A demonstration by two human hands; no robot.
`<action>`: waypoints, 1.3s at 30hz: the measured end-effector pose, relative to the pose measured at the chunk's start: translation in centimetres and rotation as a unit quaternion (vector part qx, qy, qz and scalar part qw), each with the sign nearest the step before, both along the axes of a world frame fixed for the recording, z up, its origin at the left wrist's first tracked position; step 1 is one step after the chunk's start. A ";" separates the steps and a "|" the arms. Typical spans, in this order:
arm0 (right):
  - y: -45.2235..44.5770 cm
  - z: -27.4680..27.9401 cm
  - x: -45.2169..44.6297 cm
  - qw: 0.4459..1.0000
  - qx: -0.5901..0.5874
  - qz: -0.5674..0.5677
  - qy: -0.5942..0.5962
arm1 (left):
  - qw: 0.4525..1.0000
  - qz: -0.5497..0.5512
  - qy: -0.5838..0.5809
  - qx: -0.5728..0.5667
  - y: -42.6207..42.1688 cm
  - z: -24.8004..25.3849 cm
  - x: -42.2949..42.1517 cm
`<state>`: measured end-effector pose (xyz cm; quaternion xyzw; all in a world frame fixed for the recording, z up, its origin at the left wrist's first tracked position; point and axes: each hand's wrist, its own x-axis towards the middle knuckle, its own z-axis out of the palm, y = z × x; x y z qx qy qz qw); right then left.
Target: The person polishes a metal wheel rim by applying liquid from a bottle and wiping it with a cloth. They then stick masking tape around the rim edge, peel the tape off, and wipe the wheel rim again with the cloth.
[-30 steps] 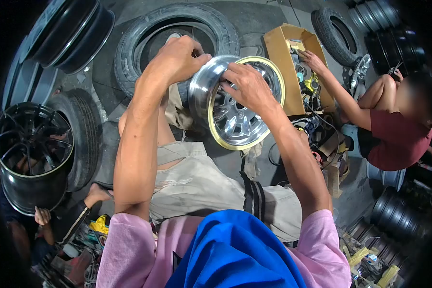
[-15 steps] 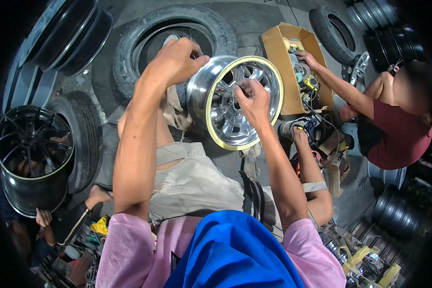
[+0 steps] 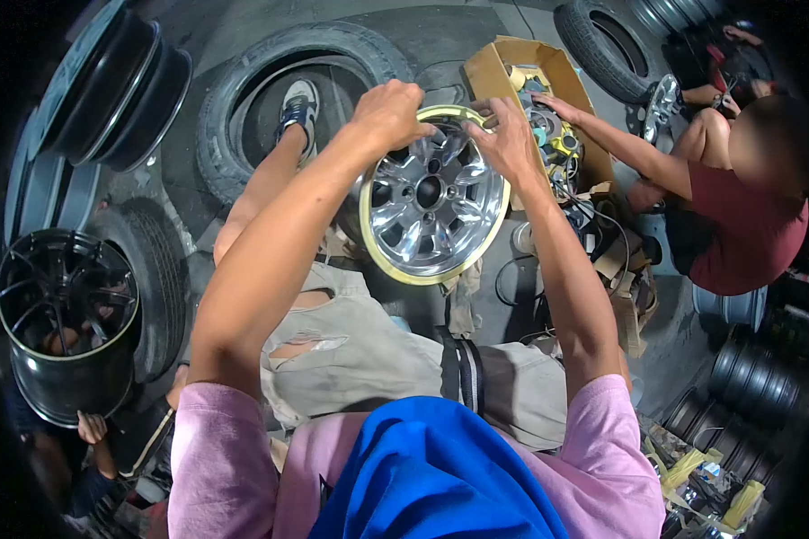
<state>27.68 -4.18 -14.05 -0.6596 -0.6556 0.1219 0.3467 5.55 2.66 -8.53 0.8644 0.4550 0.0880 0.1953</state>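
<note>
A polished silver wheel rim [image 3: 429,225] stands tilted in front of me, with yellow tape around its front lip. My left hand [image 3: 391,117] is closed at the upper left of that lip, thumb over the front edge and fingers partly hidden. At the upper right, my right hand [image 3: 505,139] grips the lip, its thumb toward the front and fingers over the top. Between the two hands a stretch of taped edge shows.
A large tyre [image 3: 214,135] lies beyond my shoe [image 3: 298,112]. At right, a cardboard box [image 3: 593,90] holds tools, and a co-worker's hand [image 3: 555,108] reaches into it. A black wheel [image 3: 72,364] stands at left, another person's hand [image 3: 91,427] against it.
Both hands have moved onto the rim's top lip, my left from above it and my right from in front of its face. The rim has turned to face me more, and my leg has shifted.
</note>
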 end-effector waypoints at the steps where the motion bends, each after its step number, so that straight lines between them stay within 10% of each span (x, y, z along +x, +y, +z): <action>1: 0.2 0.2 0.7 1.000 -0.008 0.015 -0.022 | 1.000 -0.013 0.001 0.000 0.3 -0.5 1.2; 21: 0.3 -1.9 -0.3 0.998 0.008 0.037 0.054 | 0.995 -0.048 -0.017 -0.084 6.9 -4.2 3.5; 39: 2.2 -2.5 -2.0 0.959 0.160 0.102 -0.209 | 0.988 -0.037 -0.026 -0.146 6.8 -3.1 1.9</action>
